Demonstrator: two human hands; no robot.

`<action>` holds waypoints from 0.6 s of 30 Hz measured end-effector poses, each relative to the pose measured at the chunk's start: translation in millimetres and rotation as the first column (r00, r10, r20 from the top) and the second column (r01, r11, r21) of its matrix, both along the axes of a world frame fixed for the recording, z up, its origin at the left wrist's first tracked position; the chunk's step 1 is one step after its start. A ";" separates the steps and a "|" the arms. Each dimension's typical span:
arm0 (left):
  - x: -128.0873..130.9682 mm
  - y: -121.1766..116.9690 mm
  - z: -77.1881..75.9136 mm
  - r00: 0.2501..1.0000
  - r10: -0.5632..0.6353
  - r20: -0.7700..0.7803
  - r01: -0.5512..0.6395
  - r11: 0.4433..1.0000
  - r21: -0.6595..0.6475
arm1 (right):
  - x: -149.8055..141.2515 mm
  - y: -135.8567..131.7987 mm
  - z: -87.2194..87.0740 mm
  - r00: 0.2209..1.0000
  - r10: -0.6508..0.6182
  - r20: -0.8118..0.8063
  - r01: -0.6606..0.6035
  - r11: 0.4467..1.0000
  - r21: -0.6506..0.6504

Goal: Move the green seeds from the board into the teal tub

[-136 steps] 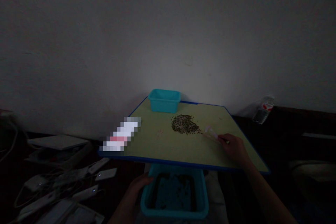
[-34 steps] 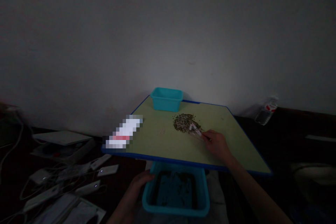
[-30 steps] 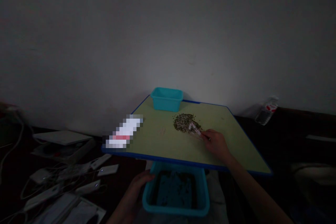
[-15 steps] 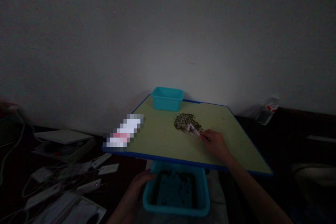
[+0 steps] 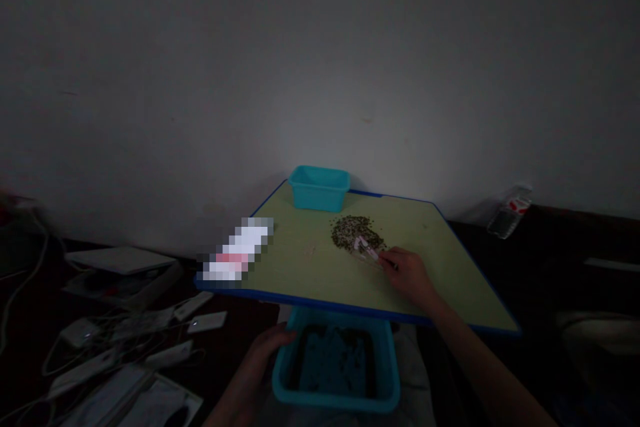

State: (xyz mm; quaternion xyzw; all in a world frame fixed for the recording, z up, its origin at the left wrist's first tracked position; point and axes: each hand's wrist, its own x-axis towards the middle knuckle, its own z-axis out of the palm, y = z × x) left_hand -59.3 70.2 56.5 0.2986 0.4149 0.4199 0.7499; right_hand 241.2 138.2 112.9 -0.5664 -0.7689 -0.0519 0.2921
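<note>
A heap of small dark and pale grains [image 5: 349, 232], perhaps seeds, lies on the yellow-green top of a blue-edged table [image 5: 300, 273]. At its front right edge my right hand [image 5: 407, 273] pinches a small clear, pinkish plastic piece [image 5: 369, 250], whose exact kind I cannot make out. The tip of the piece touches the heap. My left hand [image 5: 265, 350] grips the left rim of a turquoise plastic basin [image 5: 336, 402] below the table's front edge, at my lap. Dark bits lie inside this basin. Some of the left fingers are hidden behind its wall.
A second turquoise basin [image 5: 320, 195] stands at the table's back left. A lit phone, blurred out [image 5: 235, 253], lies on the left side. Left of the table are power strips and cables [image 5: 170, 353] and a white box [image 5: 123, 260]. A plastic bottle [image 5: 510, 213] leans at right.
My right hand has brought the plastic piece leftward from beside the heap onto its front right edge. Lately it has shifted slightly further left. My left hand stays on the basin.
</note>
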 end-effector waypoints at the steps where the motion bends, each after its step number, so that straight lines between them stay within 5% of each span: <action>1: -0.2 -0.2 1.0 0.999 -0.025 0.033 0.025 1.000 0.009 | 0.0 0.5 0.1 1.000 -0.003 0.000 0.003 1.000 -0.001; 18: -1.2 -1.1 3.5 0.999 -0.034 0.021 0.034 0.999 -0.003 | -3.5 4.6 3.2 1.000 0.002 0.012 -0.002 1.000 0.002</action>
